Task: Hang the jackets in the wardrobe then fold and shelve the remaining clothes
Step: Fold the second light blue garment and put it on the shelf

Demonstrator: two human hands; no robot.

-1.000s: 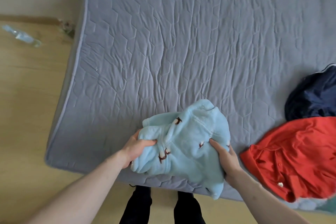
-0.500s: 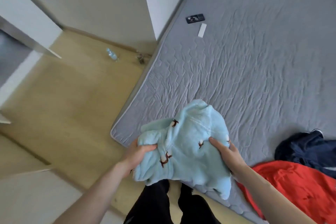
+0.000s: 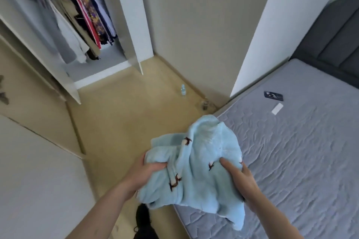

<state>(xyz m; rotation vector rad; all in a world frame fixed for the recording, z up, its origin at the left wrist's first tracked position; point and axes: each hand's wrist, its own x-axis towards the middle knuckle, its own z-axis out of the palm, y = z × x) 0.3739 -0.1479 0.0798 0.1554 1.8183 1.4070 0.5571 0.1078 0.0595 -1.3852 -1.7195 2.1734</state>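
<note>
left hand (image 3: 144, 170) – fingers clenched | right hand (image 3: 240, 178) – fingers clenched

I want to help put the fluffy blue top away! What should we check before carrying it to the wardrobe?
1. Both hands holding it: left hand and right hand grip the blue fleece: ok.
2. Folded neatly: bundled and rumpled: not ok.
3. Nothing dangling: a corner hangs down by the bed edge: not ok.
4. Wardrobe open: doors open, clothes hanging inside: ok.
5. Floor path clear: a water bottle stands by the wall, off to the side: ok.
6. Free shelf: none visible: cannot tell.
</note>
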